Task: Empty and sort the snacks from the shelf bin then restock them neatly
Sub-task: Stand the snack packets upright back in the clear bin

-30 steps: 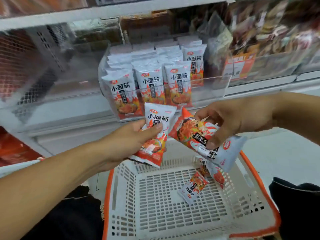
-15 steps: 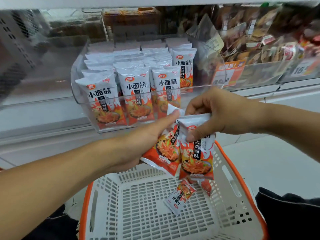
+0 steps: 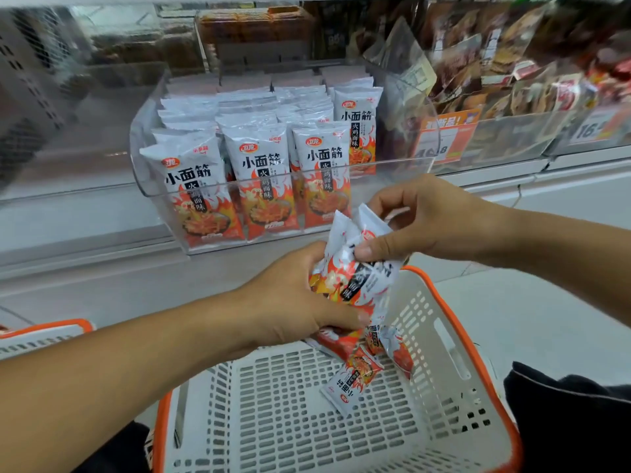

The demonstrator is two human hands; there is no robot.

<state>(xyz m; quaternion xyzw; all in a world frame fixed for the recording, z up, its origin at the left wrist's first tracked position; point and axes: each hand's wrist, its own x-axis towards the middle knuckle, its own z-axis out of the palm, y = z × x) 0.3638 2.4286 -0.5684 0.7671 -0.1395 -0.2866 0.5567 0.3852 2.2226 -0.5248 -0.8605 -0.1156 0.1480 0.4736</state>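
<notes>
Now restocking | snack packets [image 3: 355, 268] at frame centre, above white basket [image 3: 444, 339] | left hand [image 3: 293, 302] fingers curled round their lower ends | right hand [image 3: 420, 220] pinching the top edges | likely light, soft, slippery film; best held by the flat seams | clear shelf bin [image 3: 403, 172] upper centre, rows upright.

Both bare forearms reach in from the near edge and meet at the middle. The left hand [image 3: 300, 302] comes from the near left, back of the hand up, its fingers curled round the lower part of a small bunch of snack packets [image 3: 355, 268], thumb along the near side. The right hand [image 3: 420, 220] comes from the right, wrist bent down, thumb and curled fingers apparently pinching the packets' upper edge, though blur hides the fingertips.
</notes>
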